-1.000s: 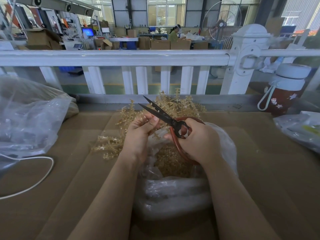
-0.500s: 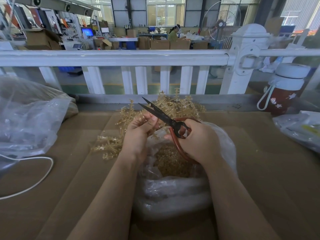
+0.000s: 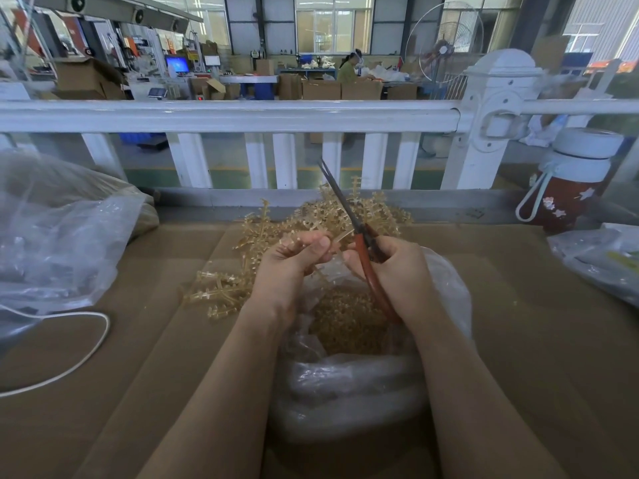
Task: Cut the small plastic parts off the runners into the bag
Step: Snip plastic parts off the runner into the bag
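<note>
Single head-worn wide-angle view, looking forward and down from close above the brown cardboard-covered table [image 3: 518,340]. Both forearms enter from the bottom edge, hands near frame centre. White railing [image 3: 224,115] crosses the upper third; workshop floor beyond, far off. Edges bend with lens distortion.

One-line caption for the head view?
Right hand holds scissors, left hand pinches a runner, above the open bag.

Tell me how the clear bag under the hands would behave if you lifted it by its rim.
The clear bag looks thin and crinkled, so it would probably sag and fold rather than hold shape. The loose cut parts heaped inside would likely shift and weigh down its bottom. Its glossy film may be slippery.
</note>
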Tool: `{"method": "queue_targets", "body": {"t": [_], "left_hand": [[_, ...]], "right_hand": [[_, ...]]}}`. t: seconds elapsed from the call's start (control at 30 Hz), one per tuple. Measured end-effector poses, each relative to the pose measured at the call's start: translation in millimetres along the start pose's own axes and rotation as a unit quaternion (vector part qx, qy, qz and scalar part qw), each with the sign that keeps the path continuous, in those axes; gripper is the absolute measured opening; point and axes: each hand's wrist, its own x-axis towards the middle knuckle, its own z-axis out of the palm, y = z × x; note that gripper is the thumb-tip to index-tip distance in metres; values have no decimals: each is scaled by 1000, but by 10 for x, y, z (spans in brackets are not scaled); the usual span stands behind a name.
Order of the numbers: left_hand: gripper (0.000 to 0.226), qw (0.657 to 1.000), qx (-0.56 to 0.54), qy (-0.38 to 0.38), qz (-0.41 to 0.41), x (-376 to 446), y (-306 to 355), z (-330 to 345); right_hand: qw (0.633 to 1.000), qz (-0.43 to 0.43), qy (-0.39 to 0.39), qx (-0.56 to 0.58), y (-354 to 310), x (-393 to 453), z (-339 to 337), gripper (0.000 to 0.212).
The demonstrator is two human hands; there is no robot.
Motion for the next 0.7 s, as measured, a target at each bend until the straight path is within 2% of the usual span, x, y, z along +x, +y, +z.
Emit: {"method": "queue_targets", "body": {"t": [0.2,0.4,0.47,0.57,0.7], "left_hand": [[15,1000,15,7,5,-11,18,-13],[7,993,46,40,99,19,23,-67],[7,990,65,43,113,30,8,-78],[8,985,99,50,132,42,-16,-73],[11,982,94,66,152,58,-16,-74]], "right_hand": [[999,9,-5,43,-2,25,-18,13],[1000,15,-18,17,-10,15,-33,13],[999,13,-17,-28,-2,5,-28,13],[991,-13,11,-131,0,-31,-31,32],[970,-74,35,-229,10,-58,-44,56]]}}
